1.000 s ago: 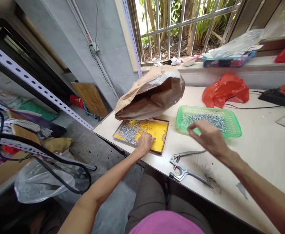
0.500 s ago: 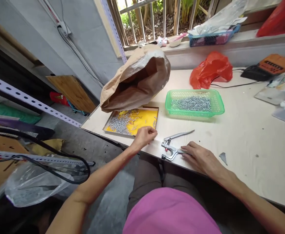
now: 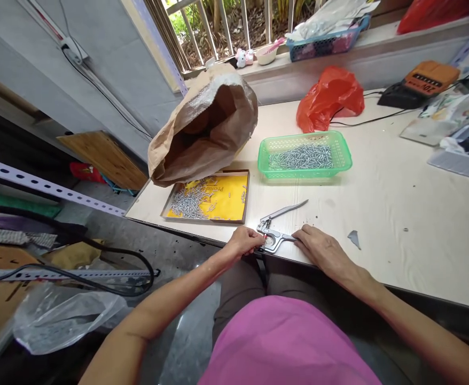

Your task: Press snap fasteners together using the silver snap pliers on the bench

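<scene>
A pair of metal pliers (image 3: 275,241) with a C-shaped jaw, a spring and a bit of red lies at the table's front edge, its handles spread apart. My right hand (image 3: 321,247) has its fingers over the end of the lower handle. At the jaw, my left hand (image 3: 245,241) is closed in a pinch; whatever sits between its fingertips is too small to make out. Just behind that hand is a shallow tray (image 3: 247,200) with a yellow bottom, where many small silvery metal pieces (image 3: 189,203) lie heaped on the left. More such pieces fill a green plastic basket (image 3: 304,174).
An open brown paper bag (image 3: 202,133) leans over the tray's back. Farther back are a red plastic bag (image 3: 330,99) and an orange-black charger (image 3: 421,85) with a cable. A grey scrap (image 3: 354,239) lies right of my right hand. The barred window has a cluttered sill.
My left hand has moved from beside the tray's front corner rightward to the pliers' jaw, still pinched. My right hand remains at the handle. The whole view has shifted slightly.
</scene>
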The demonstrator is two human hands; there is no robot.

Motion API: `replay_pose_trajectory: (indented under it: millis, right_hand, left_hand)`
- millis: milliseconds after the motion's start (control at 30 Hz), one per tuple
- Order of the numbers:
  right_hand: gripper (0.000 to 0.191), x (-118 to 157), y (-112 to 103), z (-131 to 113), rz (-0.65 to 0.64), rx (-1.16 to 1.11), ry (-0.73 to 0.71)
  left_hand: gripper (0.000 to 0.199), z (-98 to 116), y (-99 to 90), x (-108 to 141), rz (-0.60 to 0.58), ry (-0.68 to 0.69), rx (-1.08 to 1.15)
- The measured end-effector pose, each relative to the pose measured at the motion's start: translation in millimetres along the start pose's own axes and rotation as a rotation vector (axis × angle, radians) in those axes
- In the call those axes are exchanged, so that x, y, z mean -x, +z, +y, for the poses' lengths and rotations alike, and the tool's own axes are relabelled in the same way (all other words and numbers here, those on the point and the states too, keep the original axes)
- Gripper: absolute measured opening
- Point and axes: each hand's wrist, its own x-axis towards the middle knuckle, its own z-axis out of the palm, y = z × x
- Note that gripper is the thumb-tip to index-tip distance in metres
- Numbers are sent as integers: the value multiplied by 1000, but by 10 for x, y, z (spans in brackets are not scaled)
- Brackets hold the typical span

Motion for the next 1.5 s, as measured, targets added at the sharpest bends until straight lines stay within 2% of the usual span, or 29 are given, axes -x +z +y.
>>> replay_pose_trajectory:
  millis: [100, 267, 400, 433, 533, 567, 633, 700, 767, 900, 1000, 1067, 1133, 1200, 1267, 1333, 1433, 1500]
  right_hand:
    - [27, -1, -13, -11, -16, -5, 15]
    - [28, 6, -5, -38, -8, 24, 33]
    - [28, -32, -48, 81, -10, 19, -35]
    - [34, -62, -66, 141, 10, 37, -61]
    - [77, -210, -115, 336, 52, 168, -85]
    - [88, -269, -128, 388, 31, 211, -83]
    - [98, -381, -149, 451, -55, 254, -90]
    - [99, -462, -168, 461, -125, 259, -101]
    - [97, -499, -186, 438, -142, 257, -97]
    - [84, -456, -197, 385, -122, 266, -94]
    - [67, -369, -186, 345, -77, 264, -117]
    - [57, -310, -179, 302, -28, 242, -131]
    - [52, -264, -175, 252, 21, 217, -146]
    - [52, -231, -169, 212, 55, 204, -155]
    - [55, -207, -158, 202, 72, 202, -157]
    - [63, -182, -146, 227, 78, 198, -157]
    - [70, -142, -145, 293, 65, 189, -150]
    - [64, -120, -166, 312, 43, 191, -130]
  left_hand:
    - [33, 38, -21, 4, -5, -22, -67]
    - [24, 92, -66, -21, -68, -108, -74]
    - [24, 95, -85, -57, -106, -106, -46]
    - [23, 93, -87, -62, -110, -101, -40]
    - [23, 93, -86, -58, -115, -95, -29]
    - [23, 95, -85, -52, -114, -98, -28]
    - [23, 100, -80, -37, -106, -107, -30]
    - [23, 104, -75, -26, -100, -111, -33]
    - [23, 106, -72, -24, -101, -105, -33]
    - [25, 124, -77, -20, -96, -102, -55]
    - [30, 160, -72, 43, -75, -103, -181]
    - [31, 191, -41, 117, 39, 6, -373]
    - [24, 229, 25, 180, 202, 236, -599]
    - [20, 280, 119, 182, 273, 501, -773]
    - [35, 340, 213, 102, 219, 714, -870]
    - [51, 402, 280, -36, 140, 849, -912]
    - [56, 484, 308, -231, 25, 914, -970]
    - [55, 534, 296, -296, -15, 903, -1020]
